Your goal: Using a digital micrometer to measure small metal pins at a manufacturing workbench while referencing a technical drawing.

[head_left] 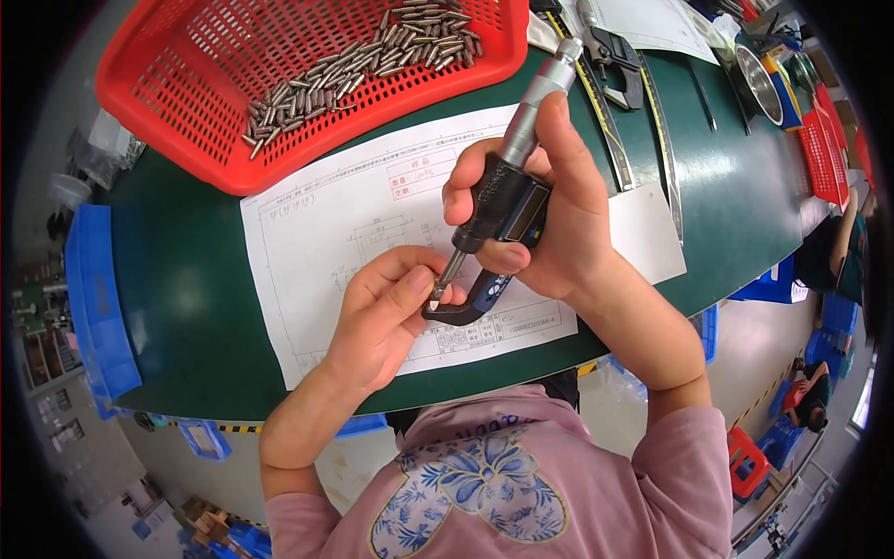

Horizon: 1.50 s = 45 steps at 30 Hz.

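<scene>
My right hand (577,210) is wrapped round a digital micrometer (495,200), its silver thimble tilted up and to the right. At the lower end of its black frame, my left hand (380,312) pinches a small metal pin (434,300) between thumb and fingertips. The pin sits by the micrometer's spindle and anvil; my fingertips partly hide whether both faces touch it. Beneath both hands lies a printed drawing sheet (303,261). A red perforated basket (177,116) at the far left holds many similar metal pins (368,61).
On the green table (186,270), another micrometer (616,61) lies at the far right near long yellow-marked rulers (666,154). A light grey sheet (644,233) rests right of the drawing. Beyond are a metal bowl (758,84) and another red basket (823,149). A blue bin (98,298) stands left.
</scene>
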Each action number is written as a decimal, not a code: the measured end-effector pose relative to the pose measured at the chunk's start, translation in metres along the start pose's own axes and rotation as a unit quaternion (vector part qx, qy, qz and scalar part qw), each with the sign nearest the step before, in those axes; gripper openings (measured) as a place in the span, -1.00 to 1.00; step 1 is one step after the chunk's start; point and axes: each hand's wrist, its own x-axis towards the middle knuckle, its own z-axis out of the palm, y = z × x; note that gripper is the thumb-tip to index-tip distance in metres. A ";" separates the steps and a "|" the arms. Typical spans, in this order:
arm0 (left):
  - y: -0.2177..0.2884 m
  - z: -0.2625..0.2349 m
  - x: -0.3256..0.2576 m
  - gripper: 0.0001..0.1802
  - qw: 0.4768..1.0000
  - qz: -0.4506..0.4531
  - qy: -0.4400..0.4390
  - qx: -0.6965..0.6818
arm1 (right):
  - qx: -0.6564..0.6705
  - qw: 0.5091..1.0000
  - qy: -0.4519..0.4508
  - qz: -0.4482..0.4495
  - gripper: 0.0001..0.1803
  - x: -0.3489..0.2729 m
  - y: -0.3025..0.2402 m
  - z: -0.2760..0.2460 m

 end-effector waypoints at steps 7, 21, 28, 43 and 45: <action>0.001 0.000 0.000 -0.77 1.000 0.007 -0.003 -0.003 | 0.052 0.997 0.048 0.020 -0.17 0.000 -0.004 0.010; 0.003 0.001 0.001 -0.72 1.000 -0.007 -0.013 -0.026 | 0.039 0.999 0.006 0.022 -0.12 -0.002 -0.004 0.007; 0.004 0.001 0.000 -0.69 0.998 -0.013 -0.016 -0.052 | 0.051 0.998 0.017 0.018 -0.17 -0.003 -0.003 0.007; 0.000 -0.002 0.002 -0.82 0.995 -0.010 -0.046 -0.092 | 0.006 0.999 0.042 -0.011 -0.27 0.001 0.000 0.007; -0.001 -0.001 0.001 -0.82 0.996 -0.004 -0.049 -0.079 | 0.019 0.999 0.051 0.000 -0.29 0.001 0.001 0.006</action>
